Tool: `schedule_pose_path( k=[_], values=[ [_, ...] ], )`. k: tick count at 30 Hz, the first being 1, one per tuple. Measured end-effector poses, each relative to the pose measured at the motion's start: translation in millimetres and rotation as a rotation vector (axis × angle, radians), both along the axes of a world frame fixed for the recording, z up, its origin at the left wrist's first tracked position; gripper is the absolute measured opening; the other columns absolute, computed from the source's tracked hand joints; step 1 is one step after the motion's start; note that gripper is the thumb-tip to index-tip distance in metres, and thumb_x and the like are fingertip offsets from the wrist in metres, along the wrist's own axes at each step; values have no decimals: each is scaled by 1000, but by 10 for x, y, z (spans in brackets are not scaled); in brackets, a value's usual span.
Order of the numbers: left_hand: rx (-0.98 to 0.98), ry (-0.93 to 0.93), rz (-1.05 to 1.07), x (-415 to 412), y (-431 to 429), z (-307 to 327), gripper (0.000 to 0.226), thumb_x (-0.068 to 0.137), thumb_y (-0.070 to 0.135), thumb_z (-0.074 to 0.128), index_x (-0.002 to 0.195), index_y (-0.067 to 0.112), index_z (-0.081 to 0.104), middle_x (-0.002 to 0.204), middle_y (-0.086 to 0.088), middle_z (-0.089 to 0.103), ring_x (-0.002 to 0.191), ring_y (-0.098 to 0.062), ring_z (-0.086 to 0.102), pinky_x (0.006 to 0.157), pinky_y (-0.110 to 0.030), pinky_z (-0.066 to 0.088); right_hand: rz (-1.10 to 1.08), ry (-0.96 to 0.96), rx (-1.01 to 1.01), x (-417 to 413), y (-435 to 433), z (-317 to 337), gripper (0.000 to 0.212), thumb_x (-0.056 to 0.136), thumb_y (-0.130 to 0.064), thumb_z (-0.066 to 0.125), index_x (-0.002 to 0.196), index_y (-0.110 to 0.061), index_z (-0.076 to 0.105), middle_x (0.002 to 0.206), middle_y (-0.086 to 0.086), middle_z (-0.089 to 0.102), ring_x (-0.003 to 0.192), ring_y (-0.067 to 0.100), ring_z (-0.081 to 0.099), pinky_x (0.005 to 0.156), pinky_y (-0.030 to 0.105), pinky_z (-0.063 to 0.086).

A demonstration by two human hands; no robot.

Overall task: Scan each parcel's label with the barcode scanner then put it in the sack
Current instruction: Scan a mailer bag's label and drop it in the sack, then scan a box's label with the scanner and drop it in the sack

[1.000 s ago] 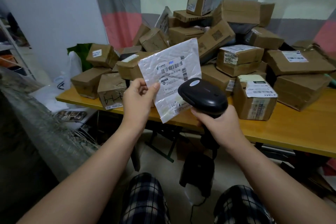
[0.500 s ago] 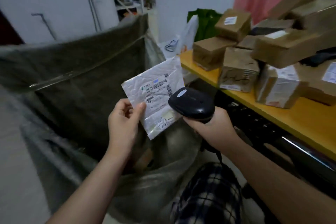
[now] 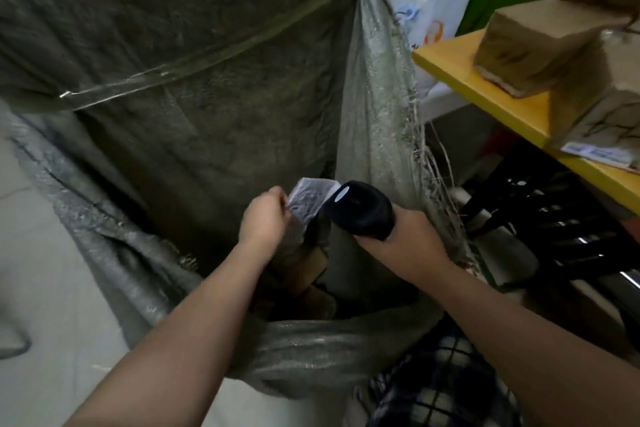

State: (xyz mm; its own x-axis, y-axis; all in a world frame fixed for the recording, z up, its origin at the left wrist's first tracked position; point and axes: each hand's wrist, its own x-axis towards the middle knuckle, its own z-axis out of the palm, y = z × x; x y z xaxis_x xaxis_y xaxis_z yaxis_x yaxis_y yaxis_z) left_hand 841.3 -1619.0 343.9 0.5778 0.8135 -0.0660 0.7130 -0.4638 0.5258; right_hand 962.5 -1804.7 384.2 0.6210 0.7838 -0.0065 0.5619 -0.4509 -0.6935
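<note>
Sack (image 3: 173, 80) fills the left side w/ its mouth open, brown parcels (image 3: 311, 274) already lying in the bottom, so part of the job looks done. Your left hand (image 3: 265, 218) pinches the white mailer (image 3: 310, 199) by its edge, over the sack mouth & not let go yet; label can't be read from here. Just right of it, the barcode scanner (image 3: 360, 210) sits gripped in your right hand (image 3: 405, 243). Far right, the table (image 3: 519, 107) has more boxes (image 3: 540, 45) waiting; those prob. need scan + drop after this one.
</note>
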Motion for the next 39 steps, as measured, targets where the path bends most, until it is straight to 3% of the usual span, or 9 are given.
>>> schedule_pose_path(
  k=[4, 9, 15, 20, 23, 26, 31, 35, 39],
  values=[
    [-6, 172, -81, 306, 181, -474, 16, 90, 13, 57, 105, 8, 53, 110, -16, 58, 103, -36, 58, 84, -41, 46, 5, -45, -104, 147, 60, -162, 33, 78, -34, 76, 104, -15, 66, 88, 2, 69, 89, 23, 65, 68, 29, 47],
    [-42, 394, -106, 372, 256, -965, 29, 95, 7, 47, 124, 8, 46, 123, -17, 50, 111, -37, 55, 91, -45, 45, -25, -18, -122, 291, -32, -370, 34, 76, -29, 79, 103, -13, 67, 93, 6, 71, 91, 25, 66, 73, 35, 53],
    [-102, 492, -119, 371, 155, -959, 41, 96, 13, 47, 137, 9, 39, 133, -17, 44, 121, -37, 46, 97, -45, 42, -60, -30, -89, 309, -153, -493, 34, 75, -29, 79, 101, -10, 67, 91, 9, 71, 89, 27, 66, 73, 37, 53],
    [96, 275, -223, 318, -292, -259, 47, 94, 27, 54, 136, 10, 41, 129, -13, 47, 118, -31, 47, 92, -42, 46, -80, -16, -31, 230, -285, -226, 25, 76, -29, 77, 92, -13, 65, 89, 8, 70, 86, 24, 65, 67, 30, 46],
    [206, 109, -286, 272, -637, 223, 43, 95, 30, 52, 133, 12, 46, 124, -12, 52, 115, -29, 48, 90, -40, 46, -164, -5, 39, 192, -449, 65, 24, 77, -29, 76, 94, -15, 65, 89, 8, 70, 87, 24, 65, 72, 37, 52],
    [264, -4, -355, 311, -962, 728, 42, 95, 32, 51, 133, 15, 47, 125, -8, 52, 116, -27, 47, 92, -41, 46, -278, -51, 147, 177, -736, 374, 19, 73, -27, 77, 74, -24, 58, 73, 0, 66, 81, 22, 64, 69, 36, 51],
    [397, -113, -488, 511, -1479, 1402, 39, 95, 32, 50, 131, 16, 48, 124, -7, 53, 117, -29, 48, 94, -42, 44, -437, 3, 317, 202, -1386, 810, 33, 74, -21, 80, 105, -18, 69, 92, -3, 70, 97, 17, 65, 82, 31, 51],
    [444, -204, -584, 741, -1913, 1761, 39, 95, 32, 51, 131, 17, 49, 123, -5, 54, 116, -27, 49, 94, -41, 44, -532, -72, 374, 234, -1956, 1096, 27, 75, -20, 79, 100, -13, 72, 92, 4, 73, 98, 19, 66, 75, 28, 48],
    [485, -301, -688, 1022, -2305, 1997, 41, 94, 31, 53, 132, 16, 49, 126, -4, 53, 118, -25, 48, 92, -38, 45, -650, -91, 439, 301, -2440, 1312, 28, 74, -18, 80, 101, -15, 70, 84, -4, 67, 90, 16, 65, 71, 24, 44]
  ],
)
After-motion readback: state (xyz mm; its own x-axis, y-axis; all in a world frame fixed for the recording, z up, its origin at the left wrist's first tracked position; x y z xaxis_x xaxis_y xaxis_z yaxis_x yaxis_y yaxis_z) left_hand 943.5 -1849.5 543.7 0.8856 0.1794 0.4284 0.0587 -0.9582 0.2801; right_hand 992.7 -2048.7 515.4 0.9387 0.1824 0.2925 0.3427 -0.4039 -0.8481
